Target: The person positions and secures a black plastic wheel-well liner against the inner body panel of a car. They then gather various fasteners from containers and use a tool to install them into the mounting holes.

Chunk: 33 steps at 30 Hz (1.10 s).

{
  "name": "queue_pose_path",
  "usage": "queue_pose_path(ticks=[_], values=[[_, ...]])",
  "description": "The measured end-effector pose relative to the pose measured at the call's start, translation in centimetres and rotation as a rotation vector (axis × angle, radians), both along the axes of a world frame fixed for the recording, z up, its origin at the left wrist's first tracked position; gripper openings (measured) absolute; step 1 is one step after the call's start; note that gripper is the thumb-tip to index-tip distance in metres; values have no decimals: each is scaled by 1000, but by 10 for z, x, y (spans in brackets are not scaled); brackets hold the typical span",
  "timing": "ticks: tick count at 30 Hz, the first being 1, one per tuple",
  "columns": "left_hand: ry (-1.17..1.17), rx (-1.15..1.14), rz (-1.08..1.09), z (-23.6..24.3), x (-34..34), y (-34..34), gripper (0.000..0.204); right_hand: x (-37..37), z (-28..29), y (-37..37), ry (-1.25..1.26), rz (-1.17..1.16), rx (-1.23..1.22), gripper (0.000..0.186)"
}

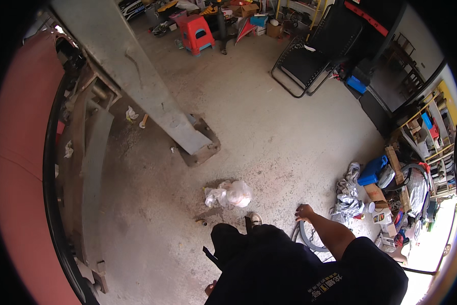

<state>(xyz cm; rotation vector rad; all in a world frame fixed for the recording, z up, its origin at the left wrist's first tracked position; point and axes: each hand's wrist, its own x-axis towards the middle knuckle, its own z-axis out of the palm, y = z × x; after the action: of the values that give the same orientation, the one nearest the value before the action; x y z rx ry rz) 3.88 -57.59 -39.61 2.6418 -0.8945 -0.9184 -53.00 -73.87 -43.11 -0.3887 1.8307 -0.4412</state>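
My right hand [303, 212] reaches out to the right of my body, over the floor. Its fingers look loosely bent and a little apart, with nothing visible in them. Just below it in the picture lies a grey ring-shaped part [306, 238], partly hidden behind my forearm; I cannot see any contact. Only a small piece of my left hand [210, 288] shows beside my dark shirt at the lower edge, its fingers mostly hidden. A knotted white plastic bag [233, 194] rests on the floor ahead of my shoe [256, 219].
A grey lift post [152, 86] stands ahead left, beside a red car body [22, 152]. Crumpled silvery cloth [347, 193], a blue case [373, 170] and piled boxes and parts lie at right. Farther off are a red stool [195, 34] and a black folding chair [304, 66].
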Motion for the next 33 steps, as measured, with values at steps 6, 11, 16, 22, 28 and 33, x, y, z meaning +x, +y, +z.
queue_pose_path(ticks=[6, 11, 16, 22, 28, 33], values=[[193, 156, -662, -107, 29, -242, 40, -30, 76, -215, -136, -124, -291, 23], [142, -251, -427, -139, -66, -482, 49, -96, 131, -364, 214, 171, -476, 25], [243, 278, -710, -77, -241, -765, 51, -182, 111, -421, 380, -216, -390, 22], [125, 321, -1090, 31, -382, -1070, 52, -166, 5, -415, 204, -530, -73, 32], [49, -89, -922, 78, -438, -1351, 54, -175, 20, -638, 43, -290, 140, 26], [185, -22, -688, 89, -373, -1492, 47, -250, 17, -882, 47, -76, 131, 22]])
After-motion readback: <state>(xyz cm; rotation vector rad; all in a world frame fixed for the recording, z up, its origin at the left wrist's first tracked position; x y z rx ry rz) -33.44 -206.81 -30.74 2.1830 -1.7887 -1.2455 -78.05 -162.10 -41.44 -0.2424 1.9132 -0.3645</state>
